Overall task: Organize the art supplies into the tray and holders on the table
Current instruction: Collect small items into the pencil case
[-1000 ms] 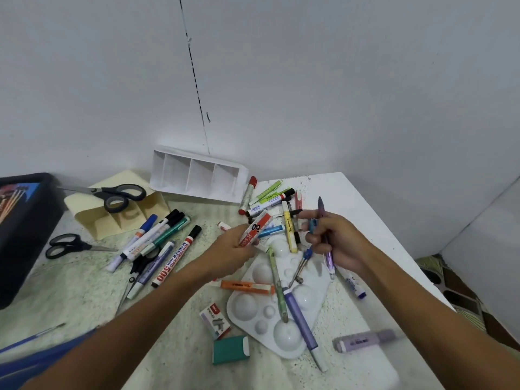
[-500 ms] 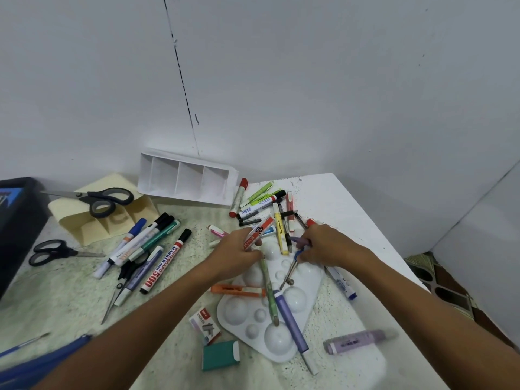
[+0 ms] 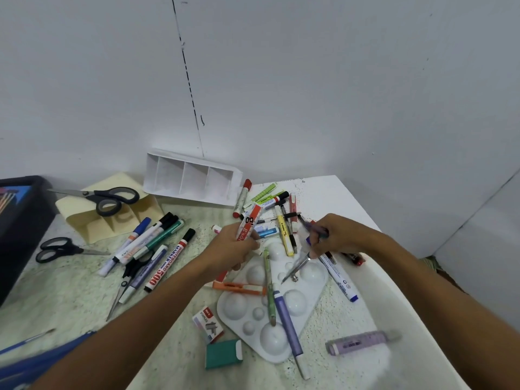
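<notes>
Red-and-white marker [image 3: 249,224] gripped in left hand [image 3: 235,249], above the palette [image 3: 281,311].

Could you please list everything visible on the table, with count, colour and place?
divided tray: one, white, tipped by the wall.
holder: one, cream, far left.
scissors: grey-handled on the holder; black left of the markers.
whiteboard markers: about six, mixed caps, left of centre.
pens and highlighters: several, mixed, far centre.
palette: one, white, centre, pens lying across it.
staples box: one, near the palette.
eraser: one, green, near edge.
lilac highlighter: one, near right.
black box: one, far left.
hands: left hand grips a red-white marker; right hand grips pens.
</notes>
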`<state>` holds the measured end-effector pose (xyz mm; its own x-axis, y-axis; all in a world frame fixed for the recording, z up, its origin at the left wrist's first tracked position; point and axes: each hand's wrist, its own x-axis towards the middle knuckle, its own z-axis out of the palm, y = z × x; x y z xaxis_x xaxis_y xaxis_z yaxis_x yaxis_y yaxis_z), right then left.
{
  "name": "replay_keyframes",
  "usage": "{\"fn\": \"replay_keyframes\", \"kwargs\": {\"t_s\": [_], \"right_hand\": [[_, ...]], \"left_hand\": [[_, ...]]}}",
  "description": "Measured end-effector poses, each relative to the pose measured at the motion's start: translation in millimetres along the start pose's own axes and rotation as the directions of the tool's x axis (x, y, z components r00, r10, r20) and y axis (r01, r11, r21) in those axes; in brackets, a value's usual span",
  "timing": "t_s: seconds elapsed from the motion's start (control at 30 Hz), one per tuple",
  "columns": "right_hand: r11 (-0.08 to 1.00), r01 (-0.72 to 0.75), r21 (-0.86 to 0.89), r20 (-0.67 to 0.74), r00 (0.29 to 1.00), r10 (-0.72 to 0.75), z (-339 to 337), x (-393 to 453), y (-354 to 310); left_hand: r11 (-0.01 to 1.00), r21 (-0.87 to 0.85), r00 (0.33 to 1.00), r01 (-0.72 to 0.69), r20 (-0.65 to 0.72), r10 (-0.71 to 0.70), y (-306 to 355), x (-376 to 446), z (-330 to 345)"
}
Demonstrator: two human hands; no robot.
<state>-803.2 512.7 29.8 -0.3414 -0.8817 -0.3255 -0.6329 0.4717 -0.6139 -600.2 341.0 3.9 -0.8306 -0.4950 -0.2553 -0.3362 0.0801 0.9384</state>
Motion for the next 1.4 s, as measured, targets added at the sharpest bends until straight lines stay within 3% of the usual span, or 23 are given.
{"fn": "replay_keyframes", "kwargs": {"t_s": [0.07, 0.13, 0.27, 0.37, 0.53, 0.6, 0.7, 0.87, 1.03, 1.1, 1.2, 1.3, 1.4], "right_hand": [[0.984, -0.001, 0.176, -0.014, 1.000, 0.004, -4.6, -4.7, 2.6], [0.897, -0.001, 0.441, -0.062, 0.998, 0.032, -6.8, -5.9, 5.6], [0.491, 0.027, 0.871, -0.124, 0.978, 0.166, -0.3, 3.6, 0.9], [0.231, 0.026, 0.973, -0.071, 0.979, 0.191, 16.3, 11.2, -15.3], [0.003, -0.032, 0.999, 0.031, 0.987, 0.160, 68.8, 21.6, -55.9], [0.005, -0.055, 0.998, 0.054, 0.990, 0.133, 86.3, 24.1, -70.9], [0.131, -0.077, 0.988, 0.071, 0.996, 0.052, 98.6, 25.4, -84.9], [0.317, -0.082, 0.945, 0.094, 0.995, -0.023, 99.9, 26.8, -93.9], [0.373, -0.063, 0.925, 0.081, 0.996, -0.033, 106.1, 30.6, -100.1], [0.360, -0.082, 0.929, 0.102, 0.994, -0.039, 109.2, 32.2, -104.3], [0.252, -0.110, 0.961, 0.127, 0.990, -0.053, 110.7, 34.8, -108.0], [0.132, -0.117, 0.984, 0.123, 0.992, -0.041, 109.3, 34.7, -110.8], [0.038, -0.108, 0.993, 0.107, 0.994, 0.026, 112.1, 38.4, -114.9]], "left_hand": [[0.993, -0.112, 0.999, 0.040, -0.002, -0.041, 2.6, -0.3, -2.5], [0.969, -0.231, 0.996, 0.087, -0.005, -0.090, 5.4, -0.5, -4.5], [0.863, -0.478, 0.983, 0.164, 0.006, -0.184, 10.3, -1.0, -9.3], [0.805, -0.569, 0.980, 0.168, 0.012, -0.197, 13.1, -2.2, -10.3], [0.778, -0.625, 0.982, 0.065, -0.098, -0.161, 15.2, -6.3, -0.9], [0.754, -0.657, 0.959, -0.004, -0.217, -0.184, 15.3, -4.3, 1.6], [0.774, -0.632, 0.919, -0.046, -0.330, -0.214, 14.4, -3.6, -1.5], [0.839, -0.544, 0.923, -0.017, -0.331, -0.196, 13.8, -12.6, -14.2], [0.901, -0.431, 0.943, 0.039, -0.282, -0.176, 11.5, -17.1, -23.7], [0.923, -0.378, 0.953, 0.069, -0.250, -0.173, 10.0, -19.2, -24.3], [0.935, -0.342, 0.953, 0.095, -0.240, -0.185, 8.0, -21.4, -26.3], [0.895, -0.413, 0.939, 0.167, -0.212, -0.272, 9.4, -25.4, -33.2], [0.858, -0.478, 0.959, 0.190, -0.098, -0.267, 13.5, -32.7, -39.4]]}}
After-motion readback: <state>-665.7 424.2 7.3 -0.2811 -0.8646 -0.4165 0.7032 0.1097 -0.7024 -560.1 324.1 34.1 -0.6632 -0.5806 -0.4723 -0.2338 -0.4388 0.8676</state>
